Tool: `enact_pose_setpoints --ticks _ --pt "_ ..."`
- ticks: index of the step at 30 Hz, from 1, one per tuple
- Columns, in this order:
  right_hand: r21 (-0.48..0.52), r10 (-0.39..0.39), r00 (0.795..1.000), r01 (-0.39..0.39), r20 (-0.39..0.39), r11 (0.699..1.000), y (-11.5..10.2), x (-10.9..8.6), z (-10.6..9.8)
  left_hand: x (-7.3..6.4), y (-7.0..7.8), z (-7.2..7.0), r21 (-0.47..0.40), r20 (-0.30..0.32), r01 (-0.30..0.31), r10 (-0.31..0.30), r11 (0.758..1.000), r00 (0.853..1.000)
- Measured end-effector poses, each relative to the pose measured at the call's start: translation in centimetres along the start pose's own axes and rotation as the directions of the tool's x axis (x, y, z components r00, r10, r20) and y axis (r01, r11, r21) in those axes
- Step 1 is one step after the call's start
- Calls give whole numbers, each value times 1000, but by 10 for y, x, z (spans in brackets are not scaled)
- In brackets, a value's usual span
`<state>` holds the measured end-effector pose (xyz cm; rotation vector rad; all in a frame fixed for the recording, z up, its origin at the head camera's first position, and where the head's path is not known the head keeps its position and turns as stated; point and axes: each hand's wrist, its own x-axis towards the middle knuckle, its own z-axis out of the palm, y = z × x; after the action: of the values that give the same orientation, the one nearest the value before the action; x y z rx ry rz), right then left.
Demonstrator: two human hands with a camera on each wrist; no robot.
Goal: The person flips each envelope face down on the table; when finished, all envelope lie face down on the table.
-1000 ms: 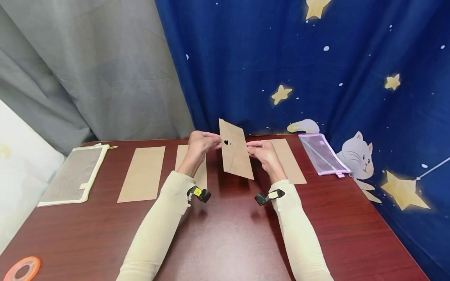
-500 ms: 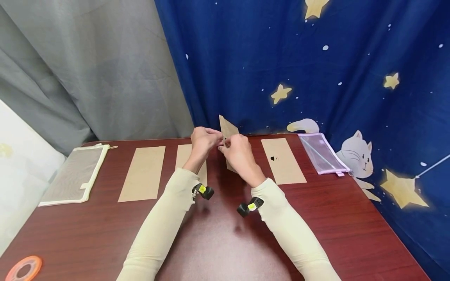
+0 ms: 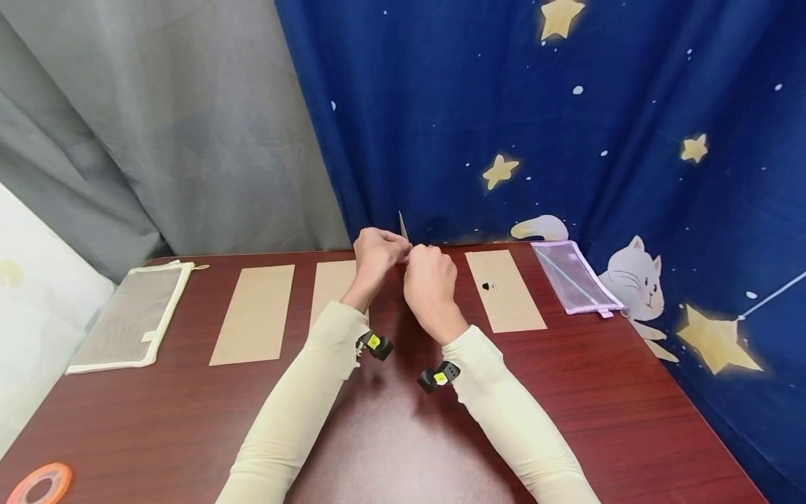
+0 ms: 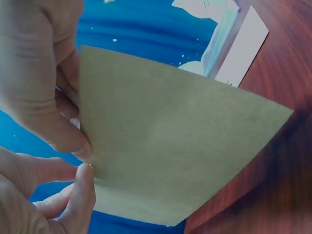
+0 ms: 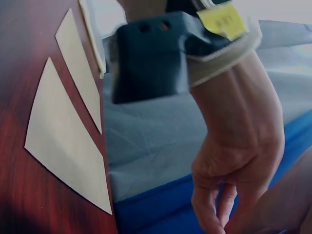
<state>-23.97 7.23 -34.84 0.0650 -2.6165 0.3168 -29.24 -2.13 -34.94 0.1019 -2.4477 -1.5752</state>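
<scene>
A brown paper envelope (image 4: 180, 131) stands raised above the table, seen nearly edge-on in the head view, where mostly its far corner (image 3: 403, 224) shows. At its edge, my left hand (image 3: 378, 252) pinches with thumb and finger; these fingertips (image 4: 84, 183) meet right at the paper in the left wrist view. My right hand (image 3: 431, 280) grips the same edge close beside, its thumb (image 4: 80, 148) at the border. The right hand's other fingers are partly hidden behind the paper. In the right wrist view, the left hand (image 5: 234, 156) bends down toward the right hand (image 5: 287, 204).
Two plain brown envelopes, one outer (image 3: 255, 315) and one inner (image 3: 329, 283), lie left on the dark red table (image 3: 567, 420). Another with a black print (image 3: 511, 297) lies right. A cream mesh pouch (image 3: 141, 308), purple pouch (image 3: 573, 276) and orange ring (image 3: 59, 479) are at the sides.
My right hand has moved left from the envelope's right side to beside my left hand. The envelope has turned from showing its printed face to nearly edge-on. The left hand shifted slightly right.
</scene>
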Motion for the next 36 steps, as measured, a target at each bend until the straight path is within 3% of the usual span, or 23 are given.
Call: enact_pose_setpoints --ticks 2,6,9,13,15,18,24,29,31,33,36 --pt "23 18 1000 -18 -4 1000 3 2 0 0 -2 2 -14 9 18 -17 1000 1000" --pt "106 61 998 -58 -32 993 9 6 -4 0 -14 2 -135 54 102 -95 986 994" --pt "195 80 996 -69 -45 978 14 10 -11 5 -32 3 -277 122 219 -192 935 974" --pt "287 85 996 -73 -28 955 17 14 -14 13 -56 3 -349 174 349 -306 870 936" --pt "316 95 995 -84 -17 945 17 15 -15 13 -61 3 -354 192 383 -334 853 923" --pt "346 110 994 -104 2 932 19 16 -15 11 -64 2 -366 220 398 -337 841 915" --pt "386 144 988 -156 60 909 31 19 -19 9 -62 0 -367 197 363 -310 857 930" --pt "438 146 978 -199 151 877 52 23 -19 8 -58 -6 -405 169 337 -292 850 941" --pt "455 135 971 -213 197 864 63 25 -18 7 -55 -9 -408 152 311 -272 858 950" --pt "490 126 958 -243 259 837 72 26 -16 6 -51 -12 -403 132 277 -244 872 961" --pt "554 123 926 -315 356 770 83 26 -11 5 -46 -14 -386 104 232 -208 893 973"
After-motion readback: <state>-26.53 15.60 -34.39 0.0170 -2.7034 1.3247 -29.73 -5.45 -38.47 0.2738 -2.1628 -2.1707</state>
